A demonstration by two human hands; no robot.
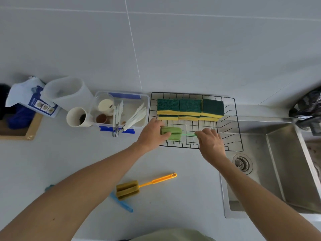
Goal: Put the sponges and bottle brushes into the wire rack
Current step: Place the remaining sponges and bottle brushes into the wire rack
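A black wire rack (236,119) stands on the counter against the wall. Several green-and-yellow sponges (190,109) are stacked along its back. A green bottle brush (173,133) lies across the front of the rack. My left hand (152,134) holds its sponge head and my right hand (211,140) pinches its thin green handle. On the counter nearer to me lies a yellow bottle brush (137,186) with an orange-yellow handle. A blue bottle brush (121,203) lies partly under it, its head mostly hidden behind my left forearm.
A clear plastic box (121,110) with cups and white utensils sits left of the rack, beside a white cup (77,117) and a white jug (67,92). A steel sink (271,164) with a drain lies right of the rack. A wooden tray (20,129) is at far left.
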